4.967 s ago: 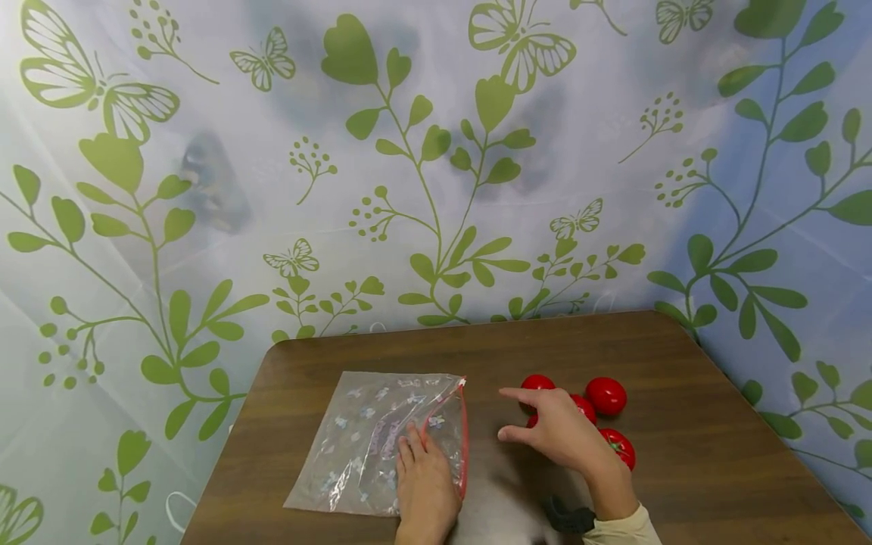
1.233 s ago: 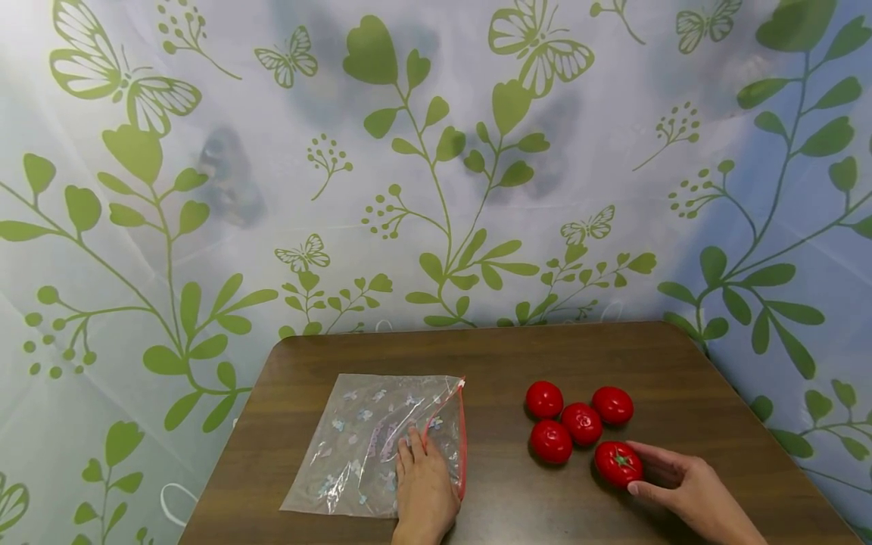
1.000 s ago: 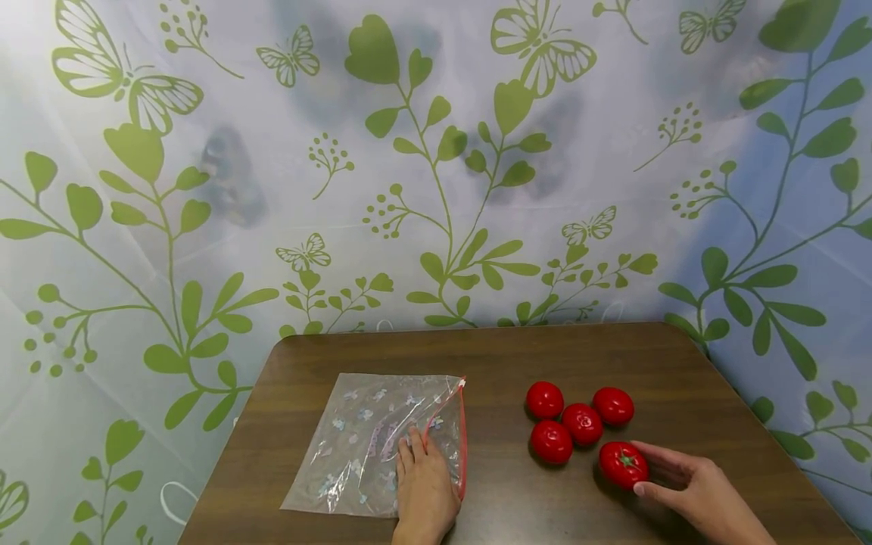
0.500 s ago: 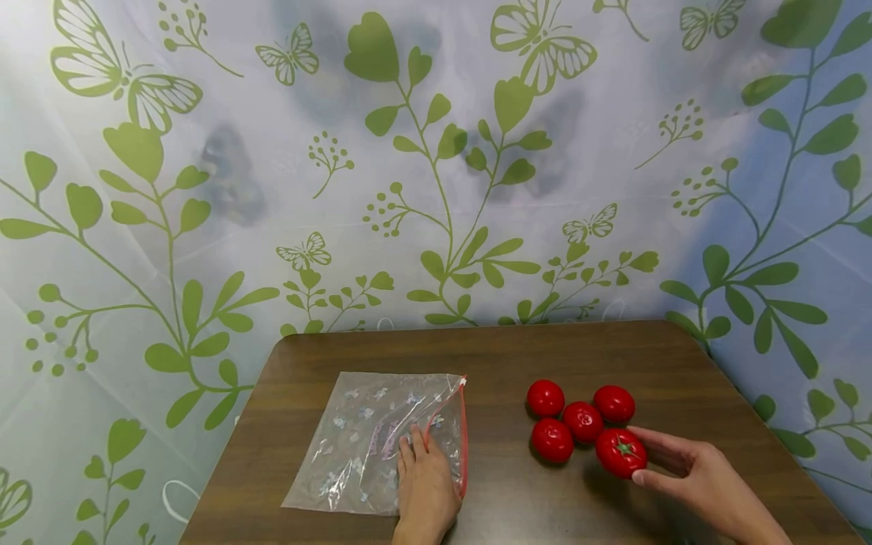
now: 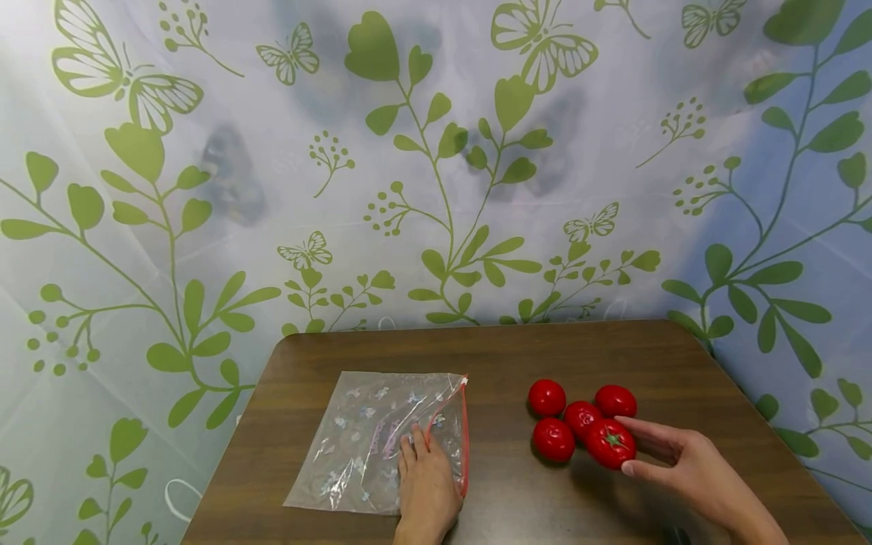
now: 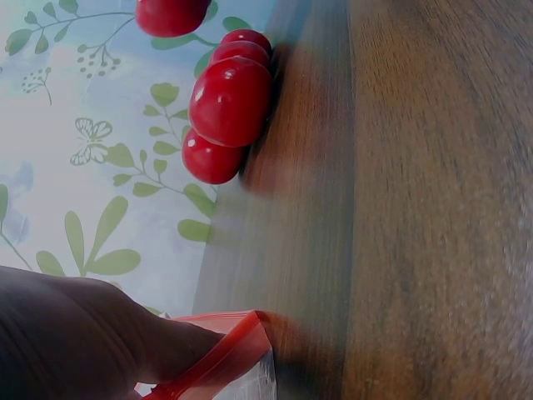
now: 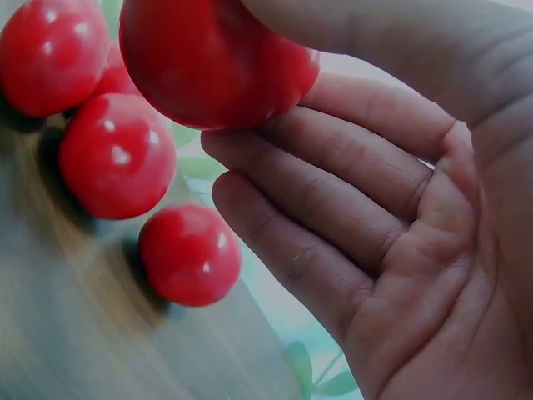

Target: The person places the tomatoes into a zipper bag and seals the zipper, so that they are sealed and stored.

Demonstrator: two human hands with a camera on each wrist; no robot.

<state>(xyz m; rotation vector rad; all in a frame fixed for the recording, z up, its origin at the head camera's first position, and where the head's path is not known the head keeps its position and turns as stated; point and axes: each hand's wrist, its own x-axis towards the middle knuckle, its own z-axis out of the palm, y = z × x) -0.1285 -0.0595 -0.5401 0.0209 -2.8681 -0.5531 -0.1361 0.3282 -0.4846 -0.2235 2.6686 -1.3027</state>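
A red tomato with a green star-shaped top [image 5: 608, 445] is held between thumb and fingers of the right hand [image 5: 688, 462], above a brown wooden table [image 5: 504, 484], with at least one finger stretched clear of its glossy skin. Four more tomatoes are grouped just beyond: two at the back [image 5: 547, 397] [image 5: 616, 401], one at the centre [image 5: 582, 418] and one at the near left [image 5: 554, 440]. Well apart, a clear printed bag [image 5: 354, 446] is kept flat beneath the straight fingers of the left hand [image 5: 429, 488], its red-edged mouth [image 5: 465, 431] turned toward the fruit. The held tomato could be dropped, its smooth surface being gripped only at the sides; if lowered here, neighbours could be knocked and sent rolling. Should the left hand be lifted, the limp film could be shifted or the mouth closed.
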